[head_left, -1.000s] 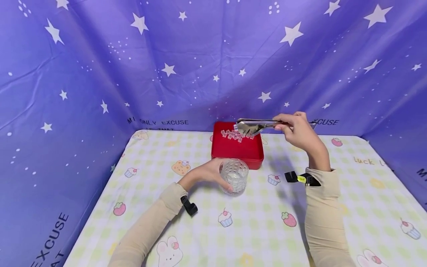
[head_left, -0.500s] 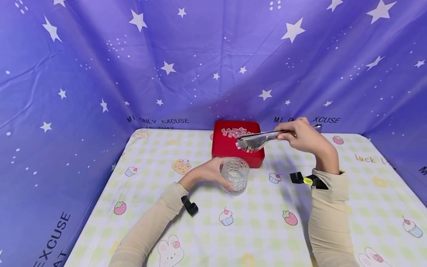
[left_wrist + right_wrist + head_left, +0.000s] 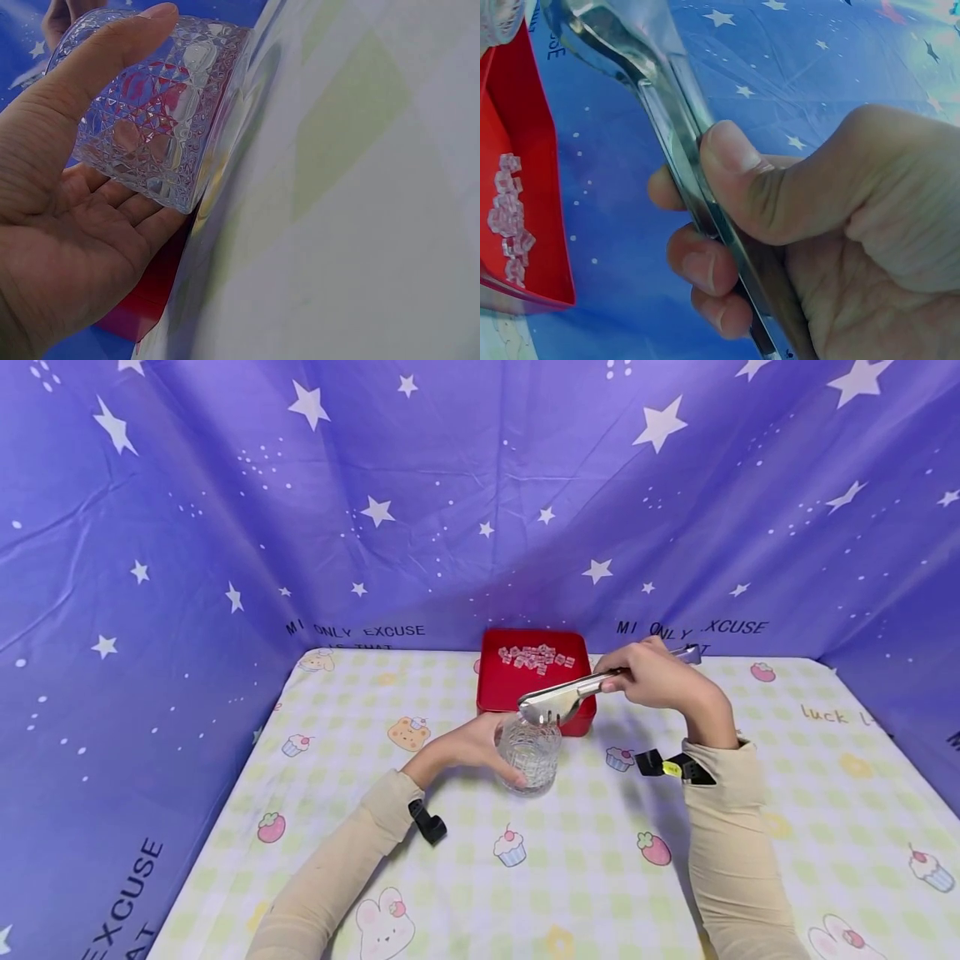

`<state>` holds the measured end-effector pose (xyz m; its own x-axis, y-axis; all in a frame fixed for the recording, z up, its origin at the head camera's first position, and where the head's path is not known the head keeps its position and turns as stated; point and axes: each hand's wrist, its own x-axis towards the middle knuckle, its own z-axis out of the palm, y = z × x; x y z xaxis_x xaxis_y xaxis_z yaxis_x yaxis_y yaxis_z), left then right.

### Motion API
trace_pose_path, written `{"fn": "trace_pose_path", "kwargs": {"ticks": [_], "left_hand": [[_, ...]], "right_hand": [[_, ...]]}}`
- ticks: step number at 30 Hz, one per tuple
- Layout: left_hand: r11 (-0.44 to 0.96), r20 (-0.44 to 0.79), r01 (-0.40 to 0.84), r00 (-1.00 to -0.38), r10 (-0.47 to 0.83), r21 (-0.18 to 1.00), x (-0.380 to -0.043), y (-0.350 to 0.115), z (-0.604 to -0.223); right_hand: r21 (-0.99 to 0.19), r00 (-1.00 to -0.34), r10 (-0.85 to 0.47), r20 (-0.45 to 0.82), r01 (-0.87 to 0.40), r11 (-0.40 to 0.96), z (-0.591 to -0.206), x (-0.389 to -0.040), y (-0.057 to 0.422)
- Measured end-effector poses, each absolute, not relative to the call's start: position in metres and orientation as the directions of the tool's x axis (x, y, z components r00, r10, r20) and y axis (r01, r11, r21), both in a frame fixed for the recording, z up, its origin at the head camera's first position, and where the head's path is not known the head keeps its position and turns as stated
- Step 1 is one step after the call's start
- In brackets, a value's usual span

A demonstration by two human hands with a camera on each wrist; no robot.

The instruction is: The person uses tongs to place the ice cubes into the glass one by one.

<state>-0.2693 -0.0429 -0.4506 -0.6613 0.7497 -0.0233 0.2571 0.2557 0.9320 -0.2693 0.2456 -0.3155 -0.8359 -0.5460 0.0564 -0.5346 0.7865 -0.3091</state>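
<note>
A clear patterned glass point(image 3: 531, 758) stands on the table, and my left hand point(image 3: 474, 747) grips its side. In the left wrist view the thumb lies across the glass point(image 3: 154, 112), with the fingers on the opposite side. My right hand point(image 3: 651, 673) holds metal tongs point(image 3: 562, 700), whose head is right over the glass's rim. Thumb and fingers pinch the tongs point(image 3: 679, 135) along their arms in the right wrist view. Whatever is between the tong tips is mostly hidden. Several small clear cubes point(image 3: 534, 658) lie in a red tin point(image 3: 495, 693) behind the glass.
The table has a checked cloth point(image 3: 450, 877) printed with cartoon figures. Behind it hangs a blue curtain point(image 3: 435, 468) with white stars, close to the back edge. The red tin sits between the glass and the curtain.
The right hand has brought the tongs down and toward me, from above the red tin to the glass's rim. A clear cube showed at their tips earlier. The left hand has kept its hold.
</note>
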Motion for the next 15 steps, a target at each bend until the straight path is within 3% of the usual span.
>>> {"fn": "trace_pose_path", "kwargs": {"ticks": [15], "left_hand": [[0.243,-0.019,0.253,-0.655,0.756,0.936,-0.2708,-0.0432,-0.453]], "right_hand": [[-0.32,-0.847,-0.529,-0.055,-0.487,0.812,-0.3174,-0.2698,0.2426]]}}
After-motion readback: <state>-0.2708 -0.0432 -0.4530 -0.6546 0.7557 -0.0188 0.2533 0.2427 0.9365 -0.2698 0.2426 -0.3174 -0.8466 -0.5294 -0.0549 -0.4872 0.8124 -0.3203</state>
